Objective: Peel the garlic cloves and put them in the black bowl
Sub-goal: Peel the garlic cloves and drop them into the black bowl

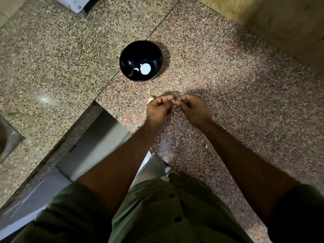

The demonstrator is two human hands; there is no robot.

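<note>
The black bowl (140, 50) stands on the speckled granite counter (228, 85), beyond my hands. Inside it lie a small curved peeled garlic clove (136, 69) and a bright round glare spot. My left hand (158, 106) and my right hand (192, 109) meet fingertip to fingertip above the counter, pinching a small garlic clove (175, 103) between them; most of it is hidden by my fingers. A pale piece of garlic (151, 98) lies on the counter just behind my left hand.
A counter edge and gap (98, 137) run diagonally at the left, with a metal sink corner (8, 139) at far left. A white appliance (77, 4) sits at the top. A small white scrap of peel (206, 146) lies near my right forearm.
</note>
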